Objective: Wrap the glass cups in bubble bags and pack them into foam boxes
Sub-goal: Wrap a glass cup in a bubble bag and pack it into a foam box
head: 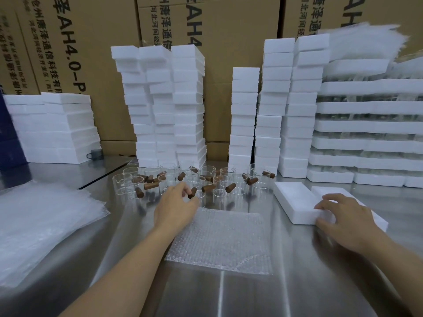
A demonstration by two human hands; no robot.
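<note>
One bubble bag [219,236] lay flat at the middle of the steel worktop [251,289], toward its near edge, probably spread there to take the next cup. The left hand [176,204] reached past it to the glass cups [219,179] clustered toward the back. Its fingers curled together at the brown handle [192,192] of the nearest one, though whether they had actually pinched it could not be told. The right hand [343,218] rested with spread fingers on the near corner of an open foam box [293,200] toward the right edge, seemingly steadying it for filling. A pile of spare bubble bags [41,225] sat at the left edge. Tall foam box stacks [187,99] lined the back edge, with printed cardboard cartons [91,53] behind them.
</note>
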